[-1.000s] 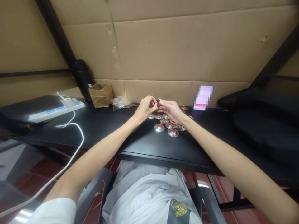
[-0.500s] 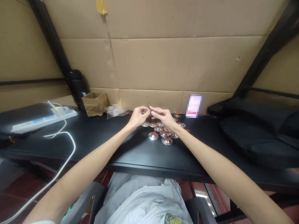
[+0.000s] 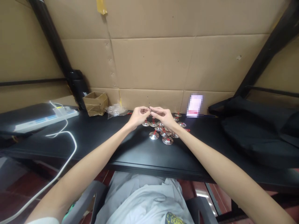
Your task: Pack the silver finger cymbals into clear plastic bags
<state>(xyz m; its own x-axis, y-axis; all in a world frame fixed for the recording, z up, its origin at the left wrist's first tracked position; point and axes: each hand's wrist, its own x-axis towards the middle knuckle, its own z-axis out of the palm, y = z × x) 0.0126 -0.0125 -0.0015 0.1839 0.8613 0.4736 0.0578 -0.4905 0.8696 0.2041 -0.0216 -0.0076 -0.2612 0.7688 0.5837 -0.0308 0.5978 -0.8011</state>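
The cardboard wall (image 3: 149, 65) closes off the far side of the black table (image 3: 135, 152), with a soft dark bundle (image 3: 252, 133) at right and a white power strip (image 3: 46, 120) at left. The open cardboard box (image 3: 94, 105) stands far left, beside crumpled clear plastic (image 3: 115, 110). A pixelated upright panel (image 3: 194, 105) seems to lean on the wall, probably to face the person. The left hand (image 3: 139, 117) and right hand (image 3: 164, 117) meet over the far middle, both grips pinching one small dark piece (image 3: 149, 109) at the fingertips, likely for fine control. Red-looped metal discs (image 3: 154, 136) cluster below and to the right, presumably within easy reach. Against a second ago, the view has shifted and the held piece shows less red; against half a second ago, little differs.
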